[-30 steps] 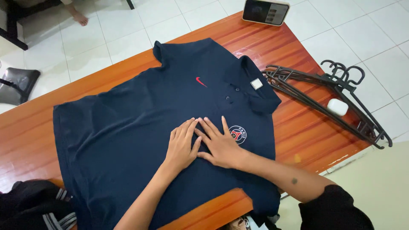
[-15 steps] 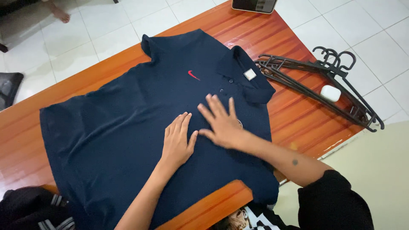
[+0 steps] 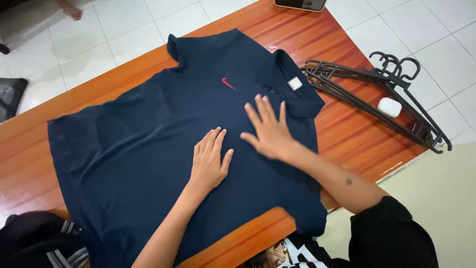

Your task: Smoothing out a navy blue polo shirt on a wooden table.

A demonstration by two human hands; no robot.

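Note:
A dark navy polo shirt (image 3: 148, 144) lies spread flat on a reddish wooden table (image 3: 342, 129), collar toward the right. My left hand (image 3: 210, 161) rests palm down on the shirt's middle with fingers together. My right hand (image 3: 268, 128) presses flat on the chest just below the collar and buttons, fingers spread, covering the round badge. Neither hand holds anything.
A stack of black plastic hangers (image 3: 377, 99) lies at the table's right end with a small white case (image 3: 389, 107) on it. A phone (image 3: 300, 4) stands at the far edge. Dark striped clothing (image 3: 44, 243) sits at the lower left. A person's bare foot (image 3: 72, 11) shows on the white tile floor.
My right hand has slid up the shirt from beside my left hand toward the collar, now covering the badge. The left hand has stayed in place.

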